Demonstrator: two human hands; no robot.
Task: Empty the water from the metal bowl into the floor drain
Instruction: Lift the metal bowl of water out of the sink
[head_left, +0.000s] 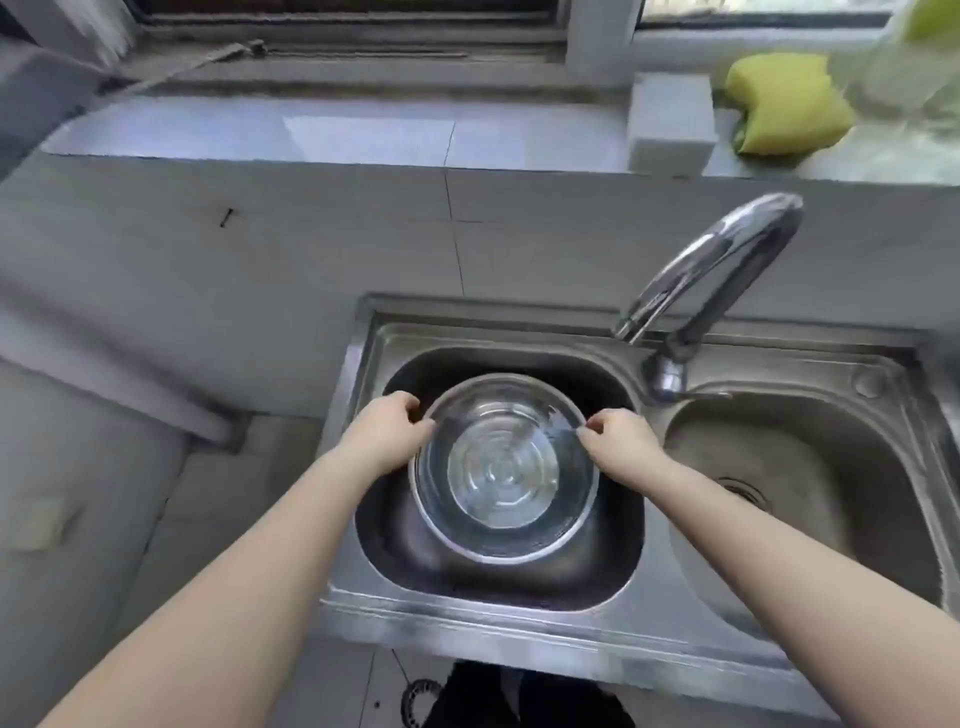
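A round metal bowl (503, 467) holding clear water sits in the left basin of a steel double sink (467, 613). My left hand (387, 434) grips the bowl's left rim and my right hand (618, 439) pinches its right rim. The bowl looks level. A round floor drain (418, 699) shows at the bottom edge, on the tiled floor beneath the sink's front, partly hidden by my dark legs.
A chrome tap (711, 280) arches over the divide between the basins, its spout just right of the bowl. The right basin (789, 467) has its own drain. A yellow-green sponge (784, 104) and a white block (670, 122) lie on the window ledge.
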